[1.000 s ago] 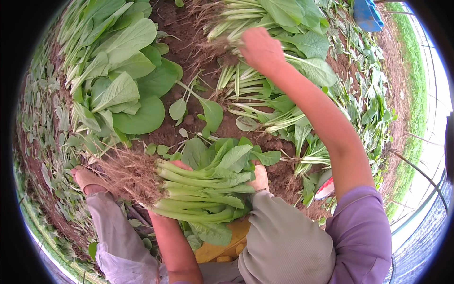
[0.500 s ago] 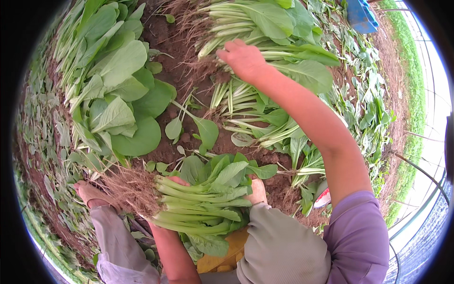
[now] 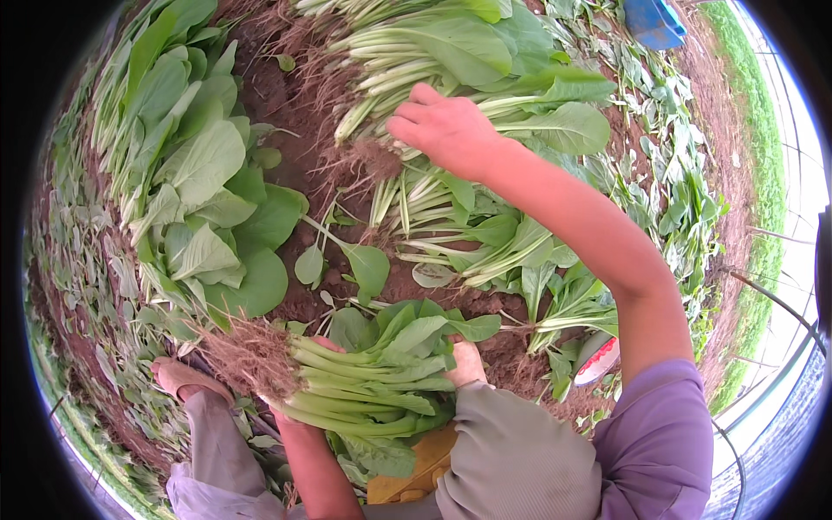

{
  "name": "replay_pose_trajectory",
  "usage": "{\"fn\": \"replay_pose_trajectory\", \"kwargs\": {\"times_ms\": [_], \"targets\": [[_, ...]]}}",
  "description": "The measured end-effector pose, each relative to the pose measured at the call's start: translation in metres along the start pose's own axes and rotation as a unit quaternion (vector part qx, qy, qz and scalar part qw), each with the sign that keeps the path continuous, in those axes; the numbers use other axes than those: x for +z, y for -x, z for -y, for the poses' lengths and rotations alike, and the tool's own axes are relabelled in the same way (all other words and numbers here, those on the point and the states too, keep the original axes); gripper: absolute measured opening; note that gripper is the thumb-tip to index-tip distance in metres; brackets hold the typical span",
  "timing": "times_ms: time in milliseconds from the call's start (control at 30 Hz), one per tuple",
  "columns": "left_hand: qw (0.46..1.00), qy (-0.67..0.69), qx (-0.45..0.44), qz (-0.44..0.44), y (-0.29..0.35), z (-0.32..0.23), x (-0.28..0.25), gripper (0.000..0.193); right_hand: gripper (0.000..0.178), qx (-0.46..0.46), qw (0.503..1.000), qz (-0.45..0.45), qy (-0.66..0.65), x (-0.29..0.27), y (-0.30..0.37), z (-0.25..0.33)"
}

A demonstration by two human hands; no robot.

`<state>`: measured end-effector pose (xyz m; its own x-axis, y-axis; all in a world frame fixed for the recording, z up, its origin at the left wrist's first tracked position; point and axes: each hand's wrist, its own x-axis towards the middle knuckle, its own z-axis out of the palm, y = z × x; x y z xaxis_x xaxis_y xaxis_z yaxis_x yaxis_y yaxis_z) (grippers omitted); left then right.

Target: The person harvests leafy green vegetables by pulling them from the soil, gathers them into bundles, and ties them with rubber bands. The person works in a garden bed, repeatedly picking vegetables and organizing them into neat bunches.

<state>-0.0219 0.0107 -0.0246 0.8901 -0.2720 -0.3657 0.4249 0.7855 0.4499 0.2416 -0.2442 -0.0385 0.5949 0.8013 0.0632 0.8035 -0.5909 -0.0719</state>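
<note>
A thick bunch of leafy greens (image 3: 373, 381) lies across my lap, its pale green stalks level and its tangled brown roots pointing left. My left hand (image 3: 328, 345) is wrapped round the stalks from beneath; only some fingers show past them. Further off, my right hand (image 3: 444, 130) is closed round the root end of some greens at the near edge of a pile of greens (image 3: 407, 65). Leaves from those greens (image 3: 568, 126) stretch out to the right of my wrist. Smaller loose greens (image 3: 511, 247) lie on the soil just nearer than that hand.
A large heap of greens (image 3: 208, 165) lies at the left. Bare soil (image 3: 286, 104) runs between heap and pile, with a loose seedling (image 3: 364, 264). Wilted leaves litter both sides. A blue container (image 3: 654, 24) stands far right; something red and white (image 3: 596, 358) lies by my right elbow.
The view has shifted slightly, so the piles sit further left. My right hand has come a little nearer to me, still closed on the greens. My left hand keeps its bunch.
</note>
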Motion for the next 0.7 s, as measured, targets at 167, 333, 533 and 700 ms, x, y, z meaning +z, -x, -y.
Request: {"fn": "replay_pose_trajectory", "kwargs": {"times_ms": [167, 333, 533, 700], "targets": [[0.984, -0.135, -0.038, -0.111, -0.018, -0.008, 0.022, 0.074, 0.016, -0.019, 0.996, -0.071, -0.046, -0.031, 0.016, -0.015], [0.978, -0.103, -0.12, -0.138, -0.031, -0.012, 0.031, 0.073, 0.022, -0.003, 0.99, -0.094, -0.103, -0.056, 0.032, -0.019], [0.993, -0.049, -0.063, -0.086, -0.019, -0.009, 0.026, 0.077, 0.034, 0.03, 0.971, -0.18, -0.154, -0.099, 0.056, -0.021], [0.994, -0.037, -0.04, -0.099, 0.005, -0.01, 0.018, 0.072, 0.033, 0.018, 0.968, -0.202, -0.146, -0.134, 0.058, 0.002]]}}
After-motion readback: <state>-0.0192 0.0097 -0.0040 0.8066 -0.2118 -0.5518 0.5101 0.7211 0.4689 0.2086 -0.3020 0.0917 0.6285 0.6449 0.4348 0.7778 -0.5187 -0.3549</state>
